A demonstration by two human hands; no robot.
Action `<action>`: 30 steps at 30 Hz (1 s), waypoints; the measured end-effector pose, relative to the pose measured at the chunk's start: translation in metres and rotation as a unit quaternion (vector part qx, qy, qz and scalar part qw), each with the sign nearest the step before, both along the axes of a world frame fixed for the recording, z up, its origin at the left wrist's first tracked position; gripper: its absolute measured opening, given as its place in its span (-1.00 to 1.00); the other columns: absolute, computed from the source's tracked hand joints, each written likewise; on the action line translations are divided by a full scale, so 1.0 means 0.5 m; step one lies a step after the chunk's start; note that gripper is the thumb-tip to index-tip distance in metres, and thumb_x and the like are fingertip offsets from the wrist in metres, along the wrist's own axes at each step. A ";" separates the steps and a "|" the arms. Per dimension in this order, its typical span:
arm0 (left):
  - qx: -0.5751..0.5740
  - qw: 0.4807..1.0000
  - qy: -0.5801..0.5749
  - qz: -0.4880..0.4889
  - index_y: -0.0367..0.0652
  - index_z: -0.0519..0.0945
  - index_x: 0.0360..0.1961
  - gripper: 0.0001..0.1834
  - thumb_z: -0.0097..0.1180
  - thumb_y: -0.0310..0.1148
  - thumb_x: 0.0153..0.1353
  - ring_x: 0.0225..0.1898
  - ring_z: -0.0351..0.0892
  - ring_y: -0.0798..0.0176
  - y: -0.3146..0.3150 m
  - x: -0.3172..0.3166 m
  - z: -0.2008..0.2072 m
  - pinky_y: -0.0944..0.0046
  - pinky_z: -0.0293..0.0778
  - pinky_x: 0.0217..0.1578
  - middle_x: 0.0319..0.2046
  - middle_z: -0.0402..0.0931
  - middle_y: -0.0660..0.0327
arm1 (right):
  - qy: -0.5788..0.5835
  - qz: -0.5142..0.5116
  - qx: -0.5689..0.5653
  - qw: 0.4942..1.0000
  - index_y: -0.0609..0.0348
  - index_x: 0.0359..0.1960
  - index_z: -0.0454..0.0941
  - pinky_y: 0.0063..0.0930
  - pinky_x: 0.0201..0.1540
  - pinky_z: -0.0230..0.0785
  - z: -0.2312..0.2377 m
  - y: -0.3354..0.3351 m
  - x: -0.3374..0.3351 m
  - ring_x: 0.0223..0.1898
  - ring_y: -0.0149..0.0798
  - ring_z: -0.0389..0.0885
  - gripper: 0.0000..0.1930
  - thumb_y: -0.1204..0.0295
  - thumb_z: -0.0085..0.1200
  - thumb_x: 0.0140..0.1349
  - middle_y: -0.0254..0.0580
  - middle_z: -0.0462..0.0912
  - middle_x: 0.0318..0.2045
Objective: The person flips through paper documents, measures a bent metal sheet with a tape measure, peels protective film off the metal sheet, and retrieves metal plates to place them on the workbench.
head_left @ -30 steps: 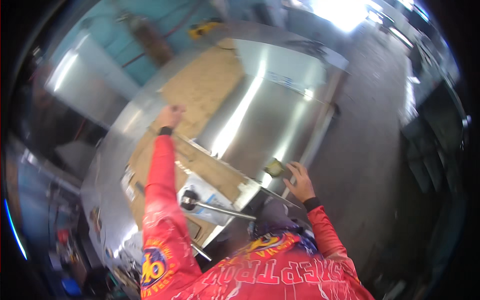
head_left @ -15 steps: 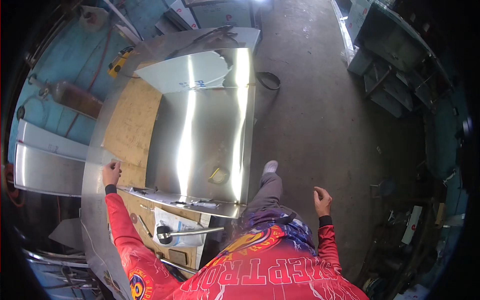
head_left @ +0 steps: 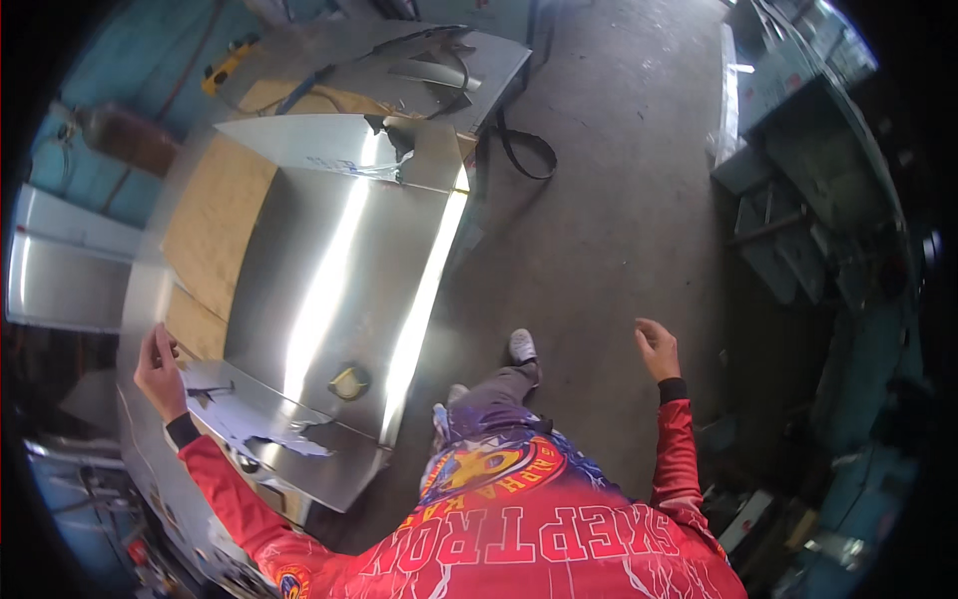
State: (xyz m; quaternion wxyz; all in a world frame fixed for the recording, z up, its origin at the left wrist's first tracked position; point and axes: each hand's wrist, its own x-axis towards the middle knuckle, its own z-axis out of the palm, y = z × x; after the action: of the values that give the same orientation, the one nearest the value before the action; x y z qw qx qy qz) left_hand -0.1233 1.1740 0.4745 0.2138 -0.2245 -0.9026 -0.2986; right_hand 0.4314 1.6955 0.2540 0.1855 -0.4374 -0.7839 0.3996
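Beyond the near left corner of a bent sheet-metal panel (head_left: 299, 250), my left hand (head_left: 160, 379) is raised with thumb and fingers closed together. Whatever it may pinch is too small to make out. My right hand (head_left: 658, 351) hangs over the floor on the right, fingers loosely stretched and nothing in them. The panel has upright flanges at its far and near ends, with torn white protective film (head_left: 249, 414) on the near one. A yellow and black tape measure (head_left: 348, 382) lies on the panel's bare metal.
Under the panel is a workbench with a wooden board (head_left: 220, 215). A black strap (head_left: 529, 160) hangs off its far right corner. Metal cabinets (head_left: 788, 230) stand at the right. A gas cylinder (head_left: 125, 138) lies along the left wall, above leaning metal sheets (head_left: 70, 265).
My body has moved forward along the bench, and the view has turned. The near flange now hides the hammer and most small tools. Both hands keep about the same pose.
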 end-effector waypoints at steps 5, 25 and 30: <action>-0.027 0.997 -0.043 -0.058 -0.29 0.64 -0.18 -0.84 0.13 -0.48 0.25 -0.51 0.59 0.40 0.258 0.230 0.116 0.43 0.44 -0.45 -0.49 0.63 0.18 | -0.100 -0.022 -0.042 0.994 0.32 -0.09 0.57 -0.45 -0.18 0.52 -0.156 0.189 0.184 -0.24 -0.31 0.68 -0.72 0.40 0.12 0.22 -0.08 0.69 -0.27; -0.008 0.755 -0.431 -0.494 -0.30 0.58 -0.07 -0.72 0.16 -0.45 0.20 -0.27 0.63 0.28 1.155 0.311 -0.047 0.34 0.52 -0.30 -0.18 0.60 0.07 | -0.307 0.004 -0.228 0.924 0.26 -0.17 0.62 -0.31 -0.22 0.49 -0.516 0.370 0.201 -0.35 -0.20 0.68 -0.63 0.23 0.20 0.09 0.03 0.70 -0.32; 0.202 0.722 -0.615 -0.246 -0.23 0.42 0.15 -0.57 0.11 -0.31 0.29 -0.08 0.55 0.30 1.317 0.264 -0.178 0.32 0.51 -0.18 -0.05 0.55 0.12 | -0.211 -0.026 -0.133 0.968 0.21 -0.22 0.67 -0.36 -0.19 0.51 -0.415 0.854 -0.002 -0.33 -0.22 0.70 -0.74 0.31 0.16 0.12 -0.01 0.71 -0.37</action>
State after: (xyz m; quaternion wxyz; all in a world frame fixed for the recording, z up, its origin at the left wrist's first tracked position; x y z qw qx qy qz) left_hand 0.0085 1.8325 0.3853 -0.4287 -0.1576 -0.6674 -0.5881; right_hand 0.4301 2.1225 0.0463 -0.0333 -0.5527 -0.7334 0.3943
